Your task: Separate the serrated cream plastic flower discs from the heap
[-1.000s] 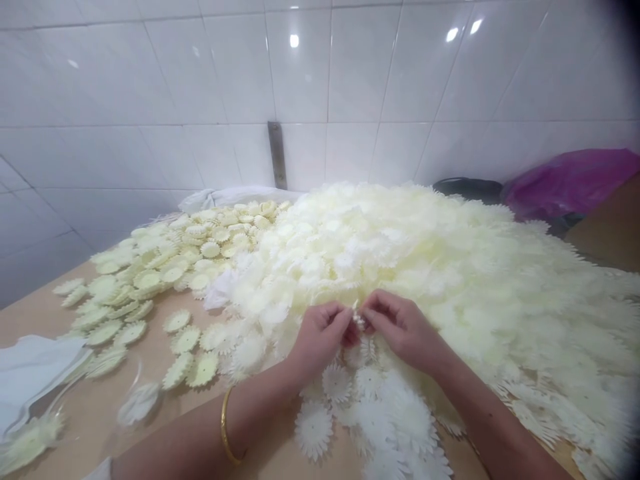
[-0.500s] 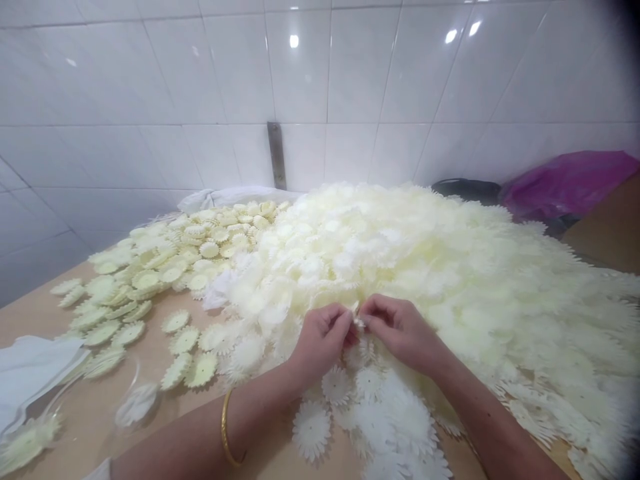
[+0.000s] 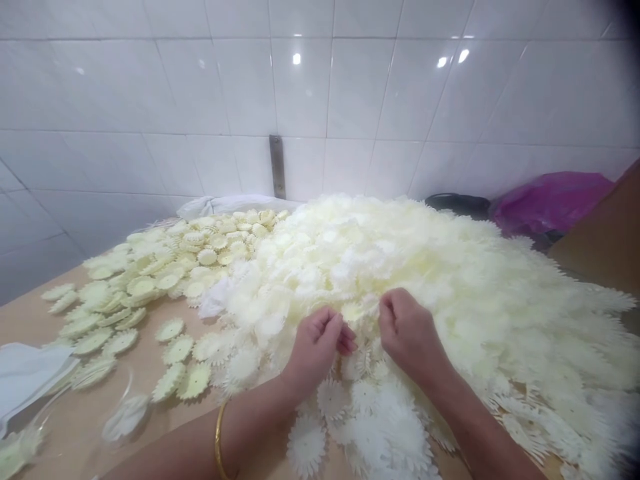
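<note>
My left hand (image 3: 316, 348) and my right hand (image 3: 407, 333) hover a short way apart at the near edge of a big heap of cream fabric petal discs (image 3: 400, 267). Both hands have their fingers curled in. What they pinch is hidden by the fingers. A pale disc (image 3: 353, 311) shows in the gap between them, level with the fingertips. White toothed discs (image 3: 360, 413) lie flat under my wrists. A gold bangle (image 3: 219, 443) circles my left forearm.
Greenish-yellow discs (image 3: 150, 280) are spread over the brown tabletop (image 3: 75, 413) at left. A white cloth (image 3: 25, 373) and clear plastic (image 3: 120, 413) lie at the near left. A magenta bag (image 3: 550, 200) and a dark bowl (image 3: 457, 202) sit at the back right against the tiled wall.
My hands were pinched together on a small stack of discs; now they have drawn apart, the right one moving right. The camera has tilted down slightly.
</note>
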Demonstrator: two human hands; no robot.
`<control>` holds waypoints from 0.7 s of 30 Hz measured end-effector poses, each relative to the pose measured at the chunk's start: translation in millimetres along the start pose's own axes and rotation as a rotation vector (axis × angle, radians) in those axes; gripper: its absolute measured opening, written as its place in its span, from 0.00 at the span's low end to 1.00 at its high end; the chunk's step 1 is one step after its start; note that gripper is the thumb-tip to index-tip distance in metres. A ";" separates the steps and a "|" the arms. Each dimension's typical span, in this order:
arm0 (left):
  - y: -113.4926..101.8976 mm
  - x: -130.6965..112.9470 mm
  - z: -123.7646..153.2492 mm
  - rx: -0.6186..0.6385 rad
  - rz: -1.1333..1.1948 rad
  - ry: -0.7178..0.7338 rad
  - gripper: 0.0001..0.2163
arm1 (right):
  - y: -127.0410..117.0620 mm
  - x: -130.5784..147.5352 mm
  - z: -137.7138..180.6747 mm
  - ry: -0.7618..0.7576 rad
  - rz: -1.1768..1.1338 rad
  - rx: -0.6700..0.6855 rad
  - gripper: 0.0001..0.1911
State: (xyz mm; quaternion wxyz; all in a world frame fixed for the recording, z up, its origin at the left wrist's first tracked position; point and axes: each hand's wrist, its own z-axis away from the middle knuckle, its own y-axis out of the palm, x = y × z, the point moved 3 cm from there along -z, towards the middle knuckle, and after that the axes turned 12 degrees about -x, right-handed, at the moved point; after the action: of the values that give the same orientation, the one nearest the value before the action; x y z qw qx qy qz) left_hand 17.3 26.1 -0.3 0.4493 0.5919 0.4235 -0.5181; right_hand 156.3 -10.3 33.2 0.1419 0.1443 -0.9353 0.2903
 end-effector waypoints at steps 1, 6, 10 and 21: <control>0.2 -0.5 0.5 -0.004 0.003 0.010 0.13 | -1.1 -1.7 -0.6 -0.038 0.050 -0.040 0.07; -3.8 -3.1 -0.8 -0.097 0.064 0.002 0.13 | -15.2 -25.4 -8.7 -0.002 0.263 -0.229 0.09; -5.2 -1.9 -1.1 -0.098 0.031 0.053 0.13 | -25.3 -26.4 -11.8 0.057 0.204 -0.302 0.06; -4.6 4.7 -1.2 -0.030 -0.057 0.081 0.13 | -6.8 26.6 4.6 -0.092 -0.308 0.181 0.09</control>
State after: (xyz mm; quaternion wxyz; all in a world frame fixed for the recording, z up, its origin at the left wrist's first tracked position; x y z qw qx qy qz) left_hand 13.6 28.5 -5.4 0.4257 0.5931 0.4659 -0.4999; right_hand 133.4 -23.4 42.3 0.1280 0.3112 -0.8777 0.3414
